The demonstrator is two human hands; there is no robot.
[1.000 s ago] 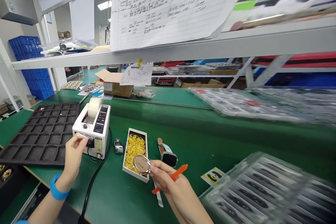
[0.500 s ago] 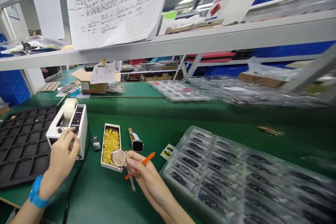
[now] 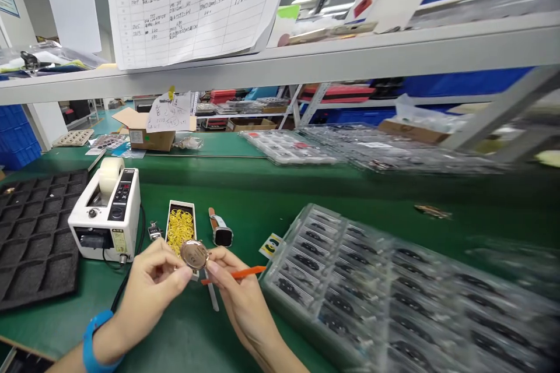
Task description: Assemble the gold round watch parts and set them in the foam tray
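Observation:
My right hand (image 3: 238,291) pinches a round rose-gold watch case (image 3: 193,253) at its fingertips and also holds an orange stick tool (image 3: 236,273). My left hand (image 3: 151,285), with a blue wristband, is closed in a pinch right beside the case, touching its left edge; a small strip of tape may be between its fingers, too small to be sure. Both hands hover over the green mat in front of a white box of yellow rings (image 3: 179,225). A white tape dispenser (image 3: 107,215) stands to the left.
A black foam tray (image 3: 30,245) lies at far left. A watch with a brown strap (image 3: 220,233) and a small counter (image 3: 153,231) sit near the box. Clear plastic trays of parts (image 3: 385,291) fill the right side. A shelf with paper sheets (image 3: 192,6) hangs overhead.
My left hand left the tape dispenser and came right to meet the watch case. The view swung to the right, so the dispenser and box shifted left.

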